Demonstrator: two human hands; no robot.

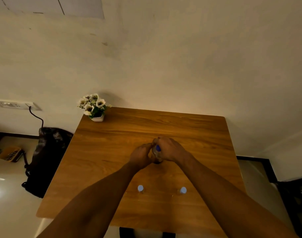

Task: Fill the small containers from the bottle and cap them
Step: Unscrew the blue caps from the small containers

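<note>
A clear bottle [156,156] with a blue cap [158,148] stands upright in the middle of the wooden table [112,152]. My left hand [141,156] grips the bottle's body from the left. My right hand [170,149] is closed around its top, fingers at the blue cap. Nearer to me, two small clear containers stand apart, each with a pale lid on: the left container [140,188] and the right container [182,190]. Most of the bottle is hidden by my hands.
A small white pot of white flowers [93,107] sits at the table's far left corner, against the wall. A dark bag [45,160] leans beside the table on the floor at left. A dark chair back [146,233] shows at the near edge.
</note>
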